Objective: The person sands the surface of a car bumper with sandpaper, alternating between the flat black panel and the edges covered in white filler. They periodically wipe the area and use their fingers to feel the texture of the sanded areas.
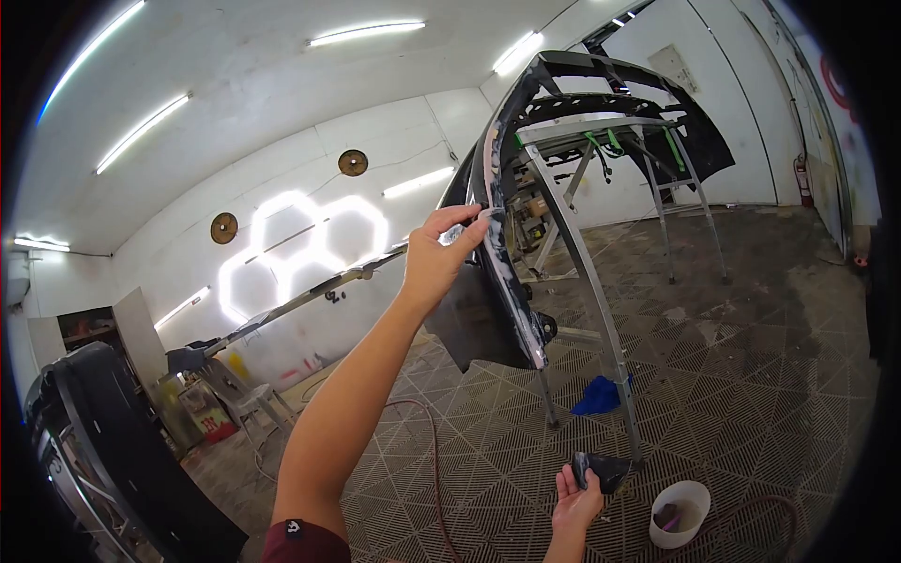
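A black car bumper (497, 291) with whitish sanded patches along its edge rests on a metal stand (587, 272). My left hand (441, 251) reaches up to that edge, its thumb and fingers closed around it in a pinch. Whether a small piece of something lies under those fingertips, I cannot make out. Low in the view, my right hand (576, 502) grips a dark, bent sheet that looks like sandpaper (605, 472), apart from the bumper.
On the grated floor stands a white bucket (683, 535) with liquid and a dark pad inside. A blue cloth (598, 396) lies by the stand's leg. A reddish hose (436, 460) crosses the floor. Another black bumper (122, 441) is at left, near a plastic chair (246, 394).
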{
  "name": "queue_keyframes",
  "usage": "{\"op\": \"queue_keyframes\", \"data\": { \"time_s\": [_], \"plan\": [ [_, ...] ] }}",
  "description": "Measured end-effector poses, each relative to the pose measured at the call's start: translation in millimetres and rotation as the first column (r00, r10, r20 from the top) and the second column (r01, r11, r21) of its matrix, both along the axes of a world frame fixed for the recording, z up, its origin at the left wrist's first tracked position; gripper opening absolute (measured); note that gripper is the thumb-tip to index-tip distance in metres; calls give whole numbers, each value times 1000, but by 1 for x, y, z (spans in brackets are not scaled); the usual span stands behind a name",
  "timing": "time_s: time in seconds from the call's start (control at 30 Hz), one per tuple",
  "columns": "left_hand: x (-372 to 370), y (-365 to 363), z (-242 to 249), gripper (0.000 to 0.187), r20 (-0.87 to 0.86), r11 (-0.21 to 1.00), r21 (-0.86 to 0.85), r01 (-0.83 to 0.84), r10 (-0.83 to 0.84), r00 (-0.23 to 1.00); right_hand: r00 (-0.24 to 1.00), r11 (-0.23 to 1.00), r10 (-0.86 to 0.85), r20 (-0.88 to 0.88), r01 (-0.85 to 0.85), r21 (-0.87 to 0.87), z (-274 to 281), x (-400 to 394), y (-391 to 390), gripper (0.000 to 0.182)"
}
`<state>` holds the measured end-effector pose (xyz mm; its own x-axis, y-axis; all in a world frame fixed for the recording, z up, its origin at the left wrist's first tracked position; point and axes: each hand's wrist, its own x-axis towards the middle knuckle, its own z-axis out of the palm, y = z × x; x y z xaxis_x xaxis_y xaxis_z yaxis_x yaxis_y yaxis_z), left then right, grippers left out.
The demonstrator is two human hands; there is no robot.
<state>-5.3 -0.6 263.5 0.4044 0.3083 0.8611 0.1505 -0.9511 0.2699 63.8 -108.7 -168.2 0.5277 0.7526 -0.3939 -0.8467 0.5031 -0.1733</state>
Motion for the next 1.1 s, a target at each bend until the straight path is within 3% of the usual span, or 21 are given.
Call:
{"op": "queue_keyframes", "data": {
  "time_s": [0.13,0.2,0.3,0.43,0.53,0.6,0.63,0.7,0.73,0.8,0.93,1.03,1.1],
  "plan": [
    [-7,-4,-2,49,-78,1000,-10,9,-10,997,1000,1000,6,14,-6,2,-6,-2,1,53],
    [-10,-9,-4,68,-171,994,105,-43,61,983,1000,1000,6,14,-6,-6,-7,-1,1,52],
    [-13,-19,-6,81,-208,996,84,-33,50,977,1000,1000,-7,17,7,-26,-4,0,0,52],
    [-16,-23,-1,87,-258,992,101,-72,96,961,999,1000,-26,29,27,-14,-7,1,2,51],
    [-15,-17,5,81,-251,993,103,-61,85,964,1000,999,-17,-7,17,-47,-1,0,0,51],
    [-16,-10,12,61,-228,994,99,-53,74,971,999,997,-26,-20,25,-75,3,-3,2,51],
    [-16,-7,16,61,-228,994,100,-54,75,971,999,994,-34,-34,30,-107,3,-4,2,52],
    [-13,-2,24,39,-153,997,-81,-16,3,988,999,995,-23,-23,21,-98,3,-5,2,52],
    [-12,-1,27,39,-154,997,-82,-16,3,988,1000,996,-13,-11,12,-89,3,-5,2,53],
    [-9,1,33,30,-106,970,-238,47,-74,992,1000,997,-9,-15,8,-77,2,-4,2,53],
    [-2,8,33,31,-50,956,-284,71,-89,995,1000,997,-13,-18,11,-80,1,-3,2,54],
    [2,5,22,28,10,965,-261,-20,23,1000,999,997,4,-39,-7,-77,-3,2,5,54],
    [5,4,13,30,54,992,-126,-5,12,998,999,998,-1,-38,-2,-68,-6,4,5,54]
  ]
}}
